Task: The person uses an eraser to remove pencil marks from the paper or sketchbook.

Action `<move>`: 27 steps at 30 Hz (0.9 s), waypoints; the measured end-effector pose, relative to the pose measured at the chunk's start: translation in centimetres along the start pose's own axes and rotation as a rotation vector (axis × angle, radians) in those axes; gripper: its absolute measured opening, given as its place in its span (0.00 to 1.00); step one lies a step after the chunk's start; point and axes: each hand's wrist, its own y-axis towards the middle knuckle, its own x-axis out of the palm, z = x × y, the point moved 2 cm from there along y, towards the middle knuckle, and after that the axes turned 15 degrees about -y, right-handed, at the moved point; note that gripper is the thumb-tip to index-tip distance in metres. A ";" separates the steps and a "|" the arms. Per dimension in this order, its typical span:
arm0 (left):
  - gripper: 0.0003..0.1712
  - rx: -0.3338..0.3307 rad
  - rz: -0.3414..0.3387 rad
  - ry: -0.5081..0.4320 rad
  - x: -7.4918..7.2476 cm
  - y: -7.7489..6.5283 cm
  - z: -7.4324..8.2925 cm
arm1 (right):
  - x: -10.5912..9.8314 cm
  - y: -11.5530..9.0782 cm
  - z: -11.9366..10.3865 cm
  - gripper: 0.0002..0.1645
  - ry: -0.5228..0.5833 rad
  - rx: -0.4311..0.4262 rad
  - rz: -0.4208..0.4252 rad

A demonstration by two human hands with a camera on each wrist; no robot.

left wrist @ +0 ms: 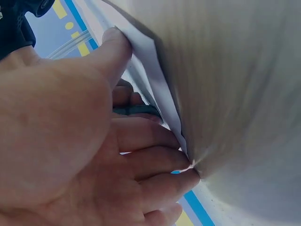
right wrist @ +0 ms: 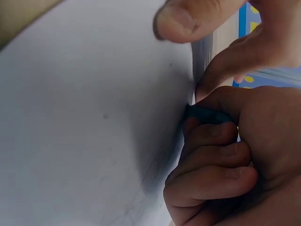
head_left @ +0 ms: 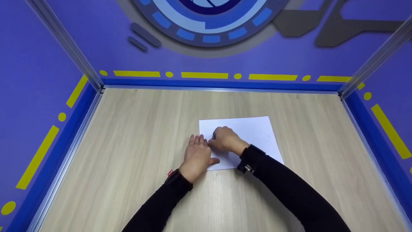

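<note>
A white sheet of paper [head_left: 252, 132] lies on the wooden table, slightly turned. My left hand [head_left: 197, 157] rests flat at the paper's left edge, fingers extended and thumb spread onto the sheet. In the left wrist view the paper's edge [left wrist: 164, 96] lifts a little beside the fingers. My right hand [head_left: 226, 139] is over the left part of the sheet, its fingers curled around a small teal thing [right wrist: 207, 114]. One end of that thing meets the paper; most of it is hidden in the fist, and I cannot tell its kind.
Faint thin lines [right wrist: 148, 181] and small dark specks mark the paper in the right wrist view. Purple-blue panels with yellow stripes [head_left: 204, 75] wall the table [head_left: 128, 145] at the back and both sides, with metal strips along the edges.
</note>
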 end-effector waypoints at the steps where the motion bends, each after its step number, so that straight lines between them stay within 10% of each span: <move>1: 0.59 0.001 0.001 -0.004 0.0 0.0 0.0 | -0.1 -0.2 0.4 0.22 -0.007 0.004 0.007; 13: 0.61 -0.012 -0.044 0.005 0.1 0.2 -0.2 | -0.1 -3.6 10.1 0.22 0.094 0.077 0.135; 27: 0.62 -0.034 -0.071 -0.029 0.2 0.3 -0.1 | -0.8 -7.8 20.1 0.22 0.114 0.230 0.090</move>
